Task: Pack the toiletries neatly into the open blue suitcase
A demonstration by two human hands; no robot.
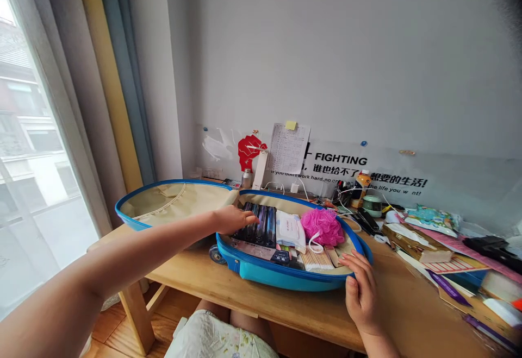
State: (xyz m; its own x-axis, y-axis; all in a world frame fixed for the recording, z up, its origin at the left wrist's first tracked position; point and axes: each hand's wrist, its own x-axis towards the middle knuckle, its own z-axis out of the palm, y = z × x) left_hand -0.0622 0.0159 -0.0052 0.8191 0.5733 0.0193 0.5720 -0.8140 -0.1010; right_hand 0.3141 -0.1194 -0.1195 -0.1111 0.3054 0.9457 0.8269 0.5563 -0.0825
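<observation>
A blue suitcase [281, 279] lies open on the table, its two halves spread side by side. My left hand [234, 218] reaches over the hinge side into the right half, fingers stretched onto dark packs [261, 225] in a row; its other fingers are partly hidden. Beside the packs are a white wipes packet [289, 228], a pink bath puff [322, 226] with a white loop, and a bundle of thin wooden sticks [317, 258]. My right hand [361, 287] rests at the suitcase's right rim, fingers extended and thumb apart.
The left suitcase half [196, 198] shows a beige lining. Clutter covers the right of the wooden table [408, 303]: a capped orange-and-dark bottle [360, 189], a green jar [372, 206], a purple strip [448, 287] and papers. A white upright device [260, 170] stands behind.
</observation>
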